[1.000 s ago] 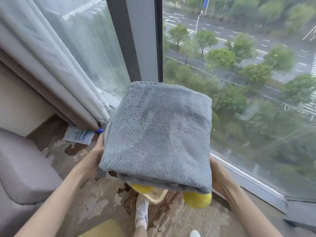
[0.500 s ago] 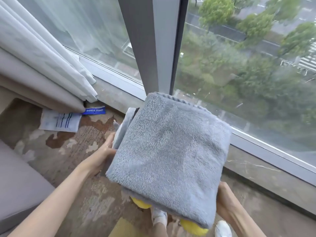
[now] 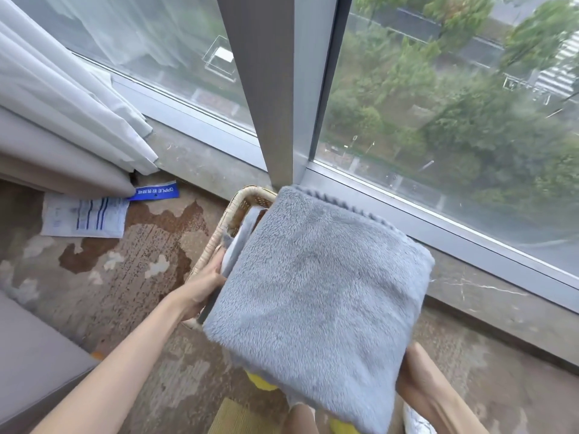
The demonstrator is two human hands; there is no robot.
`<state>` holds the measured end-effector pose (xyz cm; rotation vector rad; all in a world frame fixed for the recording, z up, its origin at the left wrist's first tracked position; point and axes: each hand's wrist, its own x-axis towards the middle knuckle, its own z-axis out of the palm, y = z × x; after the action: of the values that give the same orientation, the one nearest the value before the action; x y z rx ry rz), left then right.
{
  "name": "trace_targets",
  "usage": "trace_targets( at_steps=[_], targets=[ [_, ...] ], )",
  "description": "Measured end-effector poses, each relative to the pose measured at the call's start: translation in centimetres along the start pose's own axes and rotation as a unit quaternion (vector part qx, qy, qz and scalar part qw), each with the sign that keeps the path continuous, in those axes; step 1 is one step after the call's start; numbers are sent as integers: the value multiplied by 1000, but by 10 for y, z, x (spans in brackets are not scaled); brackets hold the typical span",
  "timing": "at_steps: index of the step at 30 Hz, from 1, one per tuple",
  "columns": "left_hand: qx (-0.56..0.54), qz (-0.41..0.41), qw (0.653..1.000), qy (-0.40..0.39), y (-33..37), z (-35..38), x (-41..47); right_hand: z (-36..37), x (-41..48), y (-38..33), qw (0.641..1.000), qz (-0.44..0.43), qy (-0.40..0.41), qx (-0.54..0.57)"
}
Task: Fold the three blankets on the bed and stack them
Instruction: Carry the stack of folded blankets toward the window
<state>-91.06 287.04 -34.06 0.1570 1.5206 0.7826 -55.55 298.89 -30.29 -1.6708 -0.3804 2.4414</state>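
Blanket stack (image 3: 316, 292), over basket (image 3: 250, 195) rim, beside window (image 3: 438, 120)

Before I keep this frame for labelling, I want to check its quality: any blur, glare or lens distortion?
Head view: the trees outside are motion-smeared, while the grey blanket is fairly sharp; the window post splays from the wide-angle lens; the left pane carries pale reflections; daylight is soft, no hard shadows.

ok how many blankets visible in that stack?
3: grey blanket on top, paler grey blanket edge at its left by the left hand, yellow blanket peeking out beneath. Layers are mostly hidden, so uncertain.
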Motion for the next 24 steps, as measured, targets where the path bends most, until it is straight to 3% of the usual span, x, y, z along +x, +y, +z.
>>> trace_targets(
  at_steps=[2,7,11,17,19,24],
  targets=[
    [-23,-1,1000,11,-3,-4,6,4,10,0,1000,6,7,12],
    [-89,-38,989,115,-11,5,19,13,37,2,993,38,79,-79],
    [-26,-89,992,81,-19,16,23,24,49,0,983,26,56,-171],
    [61,-21,988,142,-21,50,44,44,75,-5,942,-50,94,-317],
    [86,-12,985,149,-25,58,52,45,84,-5,915,-81,98,-383],
    [171,-39,969,173,-42,71,70,39,98,0,771,-166,186,-585]
  ],
)
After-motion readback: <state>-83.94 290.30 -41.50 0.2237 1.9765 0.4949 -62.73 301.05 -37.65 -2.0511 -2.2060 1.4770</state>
